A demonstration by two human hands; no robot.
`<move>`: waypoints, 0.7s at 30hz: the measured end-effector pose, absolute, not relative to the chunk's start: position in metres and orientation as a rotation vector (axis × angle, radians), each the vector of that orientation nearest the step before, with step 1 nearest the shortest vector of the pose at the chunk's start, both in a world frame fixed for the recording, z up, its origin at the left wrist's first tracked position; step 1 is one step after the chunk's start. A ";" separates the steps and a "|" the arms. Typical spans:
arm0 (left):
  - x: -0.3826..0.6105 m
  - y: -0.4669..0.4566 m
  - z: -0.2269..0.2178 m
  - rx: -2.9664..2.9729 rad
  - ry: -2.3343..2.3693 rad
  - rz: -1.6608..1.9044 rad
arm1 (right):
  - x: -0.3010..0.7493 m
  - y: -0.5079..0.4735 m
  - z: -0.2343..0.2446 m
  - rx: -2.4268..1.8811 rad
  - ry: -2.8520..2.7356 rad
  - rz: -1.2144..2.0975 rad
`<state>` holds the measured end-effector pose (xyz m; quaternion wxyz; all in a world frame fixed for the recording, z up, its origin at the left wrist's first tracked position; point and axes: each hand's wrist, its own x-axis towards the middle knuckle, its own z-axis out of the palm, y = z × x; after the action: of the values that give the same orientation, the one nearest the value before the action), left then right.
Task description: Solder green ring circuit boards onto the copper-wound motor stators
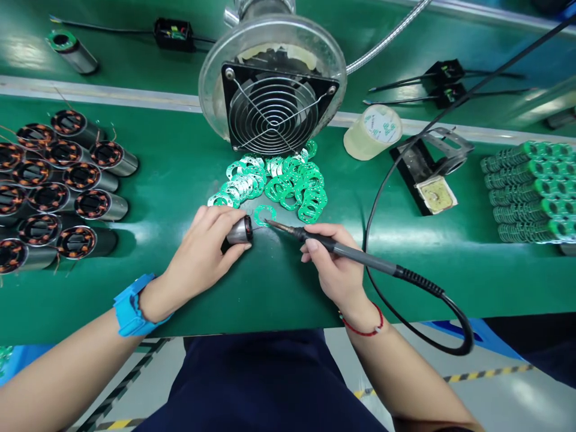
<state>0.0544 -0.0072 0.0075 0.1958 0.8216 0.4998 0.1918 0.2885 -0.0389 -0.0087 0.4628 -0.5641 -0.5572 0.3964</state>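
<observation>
My left hand (202,249) is wrapped round a metal motor stator (238,231), which lies on its side with its copper-wound end facing right. A soldering iron (335,244) rests in the closed fingers of my right hand (335,261). Its tip points left, close to the edge of a single green ring-shaped circuit board (264,215); whether they touch I cannot tell. Just behind that ring lies a loose pile of similar ring boards (294,183). A thin wire appears to run from the stator's end towards the iron tip.
A fume-extractor fan (273,114) hangs low over the ring pile. Several stators (96,204) stand grouped at left. Tape roll (373,132), iron stand with sponge (435,195) and stacked ring boards (531,192) occupy the right. The iron's black cable (373,222) loops across the bench.
</observation>
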 end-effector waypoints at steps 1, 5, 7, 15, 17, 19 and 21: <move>0.055 -0.007 0.006 2.294 1.409 0.543 | 0.288 -0.038 -0.010 -1.372 -1.350 0.999; 0.054 -0.007 0.003 2.290 1.399 0.574 | 0.288 -0.040 -0.014 -1.351 -1.299 1.046; 0.054 -0.007 0.002 2.288 1.401 0.572 | 0.288 -0.041 -0.014 -1.372 -1.285 1.055; 0.055 -0.006 0.001 2.306 1.413 0.573 | 0.287 -0.040 -0.012 -1.399 -1.281 1.046; 0.055 -0.005 0.002 2.305 1.420 0.551 | 0.288 -0.040 -0.012 -1.399 -1.283 1.039; 0.055 -0.005 0.002 2.309 1.423 0.549 | 0.288 -0.040 -0.013 -1.387 -1.292 1.032; 0.055 -0.005 0.002 2.313 1.429 0.551 | 0.288 -0.040 -0.013 -1.377 -1.303 1.024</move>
<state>0.0555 -0.0053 0.0018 0.1826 0.8197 0.5065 0.1954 0.2881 -0.0403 -0.0130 0.4739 -0.5627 -0.5325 0.4187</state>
